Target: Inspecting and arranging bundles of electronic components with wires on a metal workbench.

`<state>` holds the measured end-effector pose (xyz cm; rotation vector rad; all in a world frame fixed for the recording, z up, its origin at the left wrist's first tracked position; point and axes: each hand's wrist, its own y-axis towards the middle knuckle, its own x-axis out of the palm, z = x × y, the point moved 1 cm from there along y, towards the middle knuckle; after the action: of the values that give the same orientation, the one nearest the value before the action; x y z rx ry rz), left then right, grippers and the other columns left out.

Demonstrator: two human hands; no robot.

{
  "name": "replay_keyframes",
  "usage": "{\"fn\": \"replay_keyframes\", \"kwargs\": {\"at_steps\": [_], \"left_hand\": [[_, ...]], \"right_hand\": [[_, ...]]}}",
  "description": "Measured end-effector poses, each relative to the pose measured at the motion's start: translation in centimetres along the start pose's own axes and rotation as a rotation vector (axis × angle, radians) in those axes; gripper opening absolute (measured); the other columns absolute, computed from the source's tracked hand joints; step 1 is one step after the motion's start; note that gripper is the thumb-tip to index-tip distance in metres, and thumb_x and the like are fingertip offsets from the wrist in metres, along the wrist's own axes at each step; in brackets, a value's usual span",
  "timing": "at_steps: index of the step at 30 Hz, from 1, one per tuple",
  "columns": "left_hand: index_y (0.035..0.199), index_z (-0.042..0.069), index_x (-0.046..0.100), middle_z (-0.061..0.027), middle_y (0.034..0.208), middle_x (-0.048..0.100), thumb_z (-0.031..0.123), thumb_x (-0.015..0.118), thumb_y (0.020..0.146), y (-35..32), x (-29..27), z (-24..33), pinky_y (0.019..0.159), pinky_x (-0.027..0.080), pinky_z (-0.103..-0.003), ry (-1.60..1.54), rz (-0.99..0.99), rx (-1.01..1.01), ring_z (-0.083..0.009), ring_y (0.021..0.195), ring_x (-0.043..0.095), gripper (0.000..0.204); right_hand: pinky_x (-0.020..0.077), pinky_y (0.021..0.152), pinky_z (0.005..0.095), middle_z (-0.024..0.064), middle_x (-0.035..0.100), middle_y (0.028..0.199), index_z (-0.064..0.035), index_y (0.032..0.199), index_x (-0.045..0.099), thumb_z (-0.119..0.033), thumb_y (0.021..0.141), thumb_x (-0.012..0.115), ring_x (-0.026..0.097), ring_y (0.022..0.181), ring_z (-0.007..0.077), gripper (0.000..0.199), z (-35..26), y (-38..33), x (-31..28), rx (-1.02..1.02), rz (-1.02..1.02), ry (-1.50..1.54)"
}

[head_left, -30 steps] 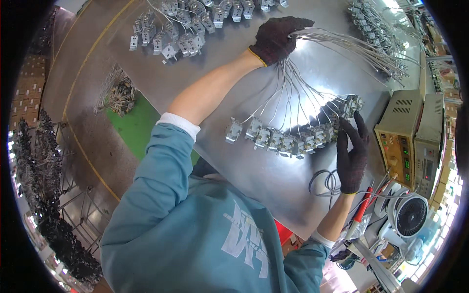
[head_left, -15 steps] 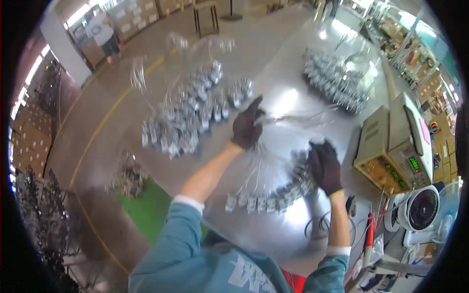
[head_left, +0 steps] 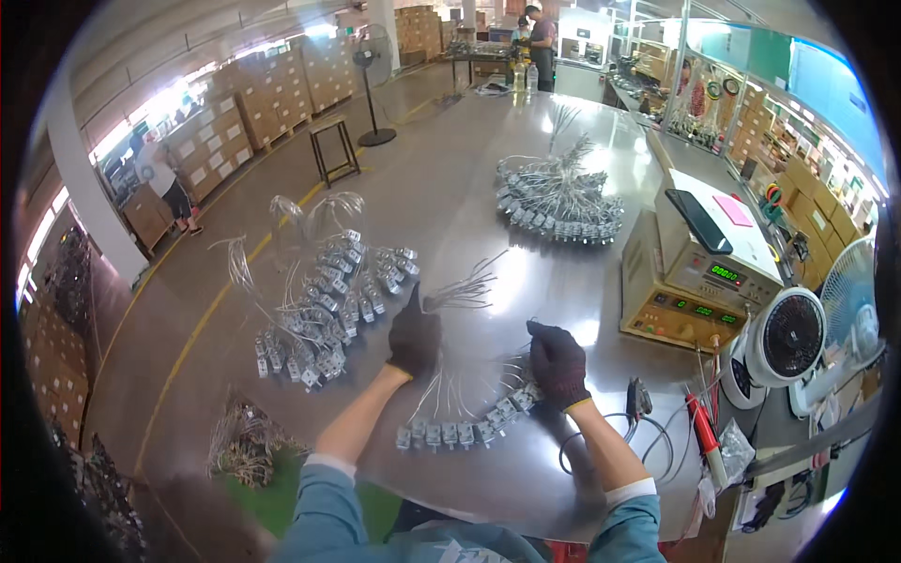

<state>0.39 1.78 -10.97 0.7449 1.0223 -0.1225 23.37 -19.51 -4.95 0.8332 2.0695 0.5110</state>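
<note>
My left hand [head_left: 416, 336], in a dark glove, is closed round a bundle of thin grey wires [head_left: 462, 293]. Their loose ends fan out beyond it, while the lower lengths spread down to a curved row of small metal-cased parts [head_left: 466, 433] on the metal table. At the right end of that row is my gloved right hand [head_left: 560, 364], its fingers curled together; what sits between the fingertips is too small to make out. Left of my left hand lies a larger group of similar wired parts [head_left: 328, 310].
A wired-part pile [head_left: 560, 202] lies farther back on the table [head_left: 450, 206]. To the right are stacked meters [head_left: 699, 281], a small fan [head_left: 793, 333], a red-handled probe [head_left: 704, 432] and a looped cable [head_left: 648, 422]. A stool [head_left: 335, 150] and distant people are beyond.
The view has tilted up, showing more of the room. My right hand is now more level with my left. The loose wire ends point up and right instead of stretching sideways.
</note>
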Motion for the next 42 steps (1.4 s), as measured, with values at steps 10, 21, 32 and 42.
{"fn": "replay_keyframes", "kwargs": {"at_steps": [10, 21, 32, 42], "left_hand": [[0.156, 0.004, 0.05, -0.0187, 0.149, 0.058, 0.014, 0.06, 0.1, -6.3, -7.6, 1.4, 0.123, 0.038, -0.049, -0.268, -0.165, 0.602, -0.0394, 0.141, 0.053, 0.058], [0.147, 0.017, 0.064, -0.0139, 0.116, 0.077, 0.018, 0.067, 0.097, -2.8, -1.0, 9.8, 0.087, 0.057, -0.052, -0.563, -0.349, 0.793, -0.0366, 0.096, 0.073, 0.049], [0.152, 0.032, 0.06, -0.0103, 0.099, 0.071, 0.017, 0.064, 0.1, -1.4, 1.6, 9.0, 0.084, 0.057, -0.047, -0.456, -0.491, 0.939, -0.0323, 0.09, 0.07, 0.055], [0.148, 0.025, 0.066, -0.0099, 0.094, 0.07, 0.023, 0.063, 0.101, -0.5, -0.1, 8.0, 0.086, 0.054, -0.048, -0.542, -0.542, 0.985, -0.0308, 0.088, 0.068, 0.047]], "right_hand": [[0.0591, 0.098, 0.0435, 0.0131, 0.079, 0.117, -0.013, 0.119, 0.079, -0.012, 0.096, 0.069, 0.075, 0.107, 0.0332, 0.026, -0.7, -0.3, -0.6, 0.091, -0.039, -0.033], [0.0576, 0.1, 0.0443, 0.0135, 0.079, 0.114, -0.0119, 0.121, 0.08, -0.008, 0.092, 0.066, 0.074, 0.108, 0.0331, 0.032, 3.1, -0.8, -4.0, 0.121, -0.04, -0.034], [0.0595, 0.096, 0.0372, 0.0131, 0.081, 0.11, -0.0064, 0.113, 0.081, -0.002, 0.097, 0.066, 0.078, 0.106, 0.0257, 0.022, 1.8, -3.0, -4.3, 0.173, 0.0, -0.049], [0.052, 0.107, 0.0376, 0.0167, 0.074, 0.133, -0.0017, 0.145, 0.063, -0.013, 0.102, 0.07, 0.071, 0.122, 0.026, 0.046, 1.1, -4.7, -11.6, 0.207, -0.015, -0.125]]}}
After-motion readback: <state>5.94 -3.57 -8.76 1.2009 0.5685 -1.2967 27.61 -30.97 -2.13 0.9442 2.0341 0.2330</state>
